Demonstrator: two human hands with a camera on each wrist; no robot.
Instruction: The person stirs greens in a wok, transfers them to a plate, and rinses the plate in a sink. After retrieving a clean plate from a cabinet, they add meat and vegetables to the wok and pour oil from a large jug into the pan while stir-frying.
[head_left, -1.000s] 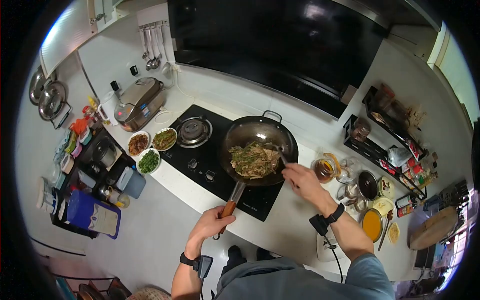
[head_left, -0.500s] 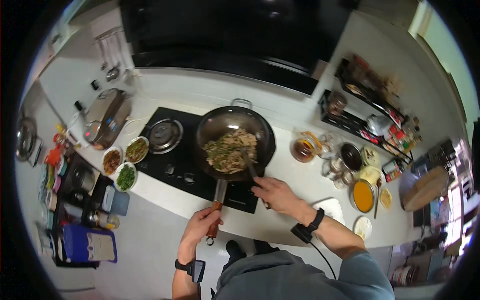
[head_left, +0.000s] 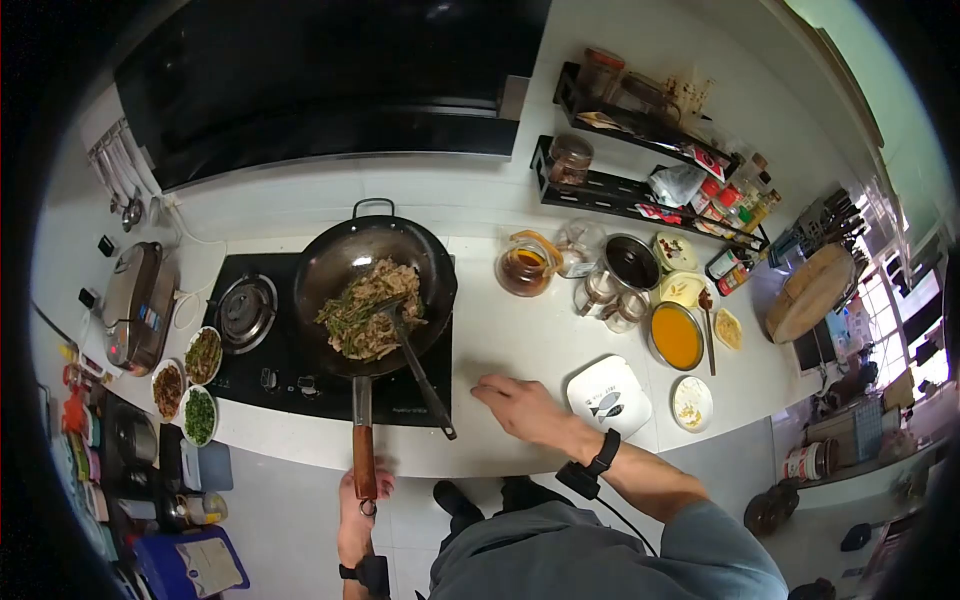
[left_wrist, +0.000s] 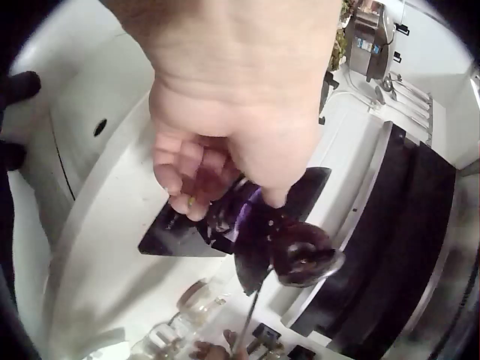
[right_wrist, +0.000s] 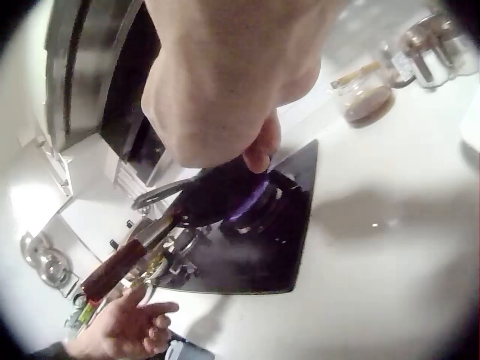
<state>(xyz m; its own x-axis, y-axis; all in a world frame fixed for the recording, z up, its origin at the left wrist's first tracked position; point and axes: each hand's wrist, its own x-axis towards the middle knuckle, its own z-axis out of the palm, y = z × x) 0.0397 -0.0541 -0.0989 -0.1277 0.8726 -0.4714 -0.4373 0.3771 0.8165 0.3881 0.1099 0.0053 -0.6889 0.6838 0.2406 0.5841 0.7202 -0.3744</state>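
In the head view a dark wok (head_left: 330,230) stands on the black hob, holding a stir-fry of meat and green strips (head_left: 365,315). A spatula (head_left: 425,385) leans in it, its handle over the near rim. My left hand (head_left: 358,510) is low beside the end of the wok's wooden handle (head_left: 363,455), partly hidden by it. The right wrist view shows that left hand (right_wrist: 131,330) apart from the handle, its fingers loose and holding nothing. My right hand (head_left: 525,410) is over the white counter, right of the spatula, fingers loosely bent and holding nothing.
A bluish flame (right_wrist: 251,202) burns under the wok. Left of the hob are small bowls, one with chopped greens (head_left: 200,415). To the right stand a glass jug (head_left: 525,268), a bowl of orange liquid (head_left: 677,337) and a white square item with a fish picture (head_left: 608,395).
My right hand has let go of the spatula and moved right, leaving it in the wok. The left hand has released the wok handle and dropped lower. The head view has turned right.
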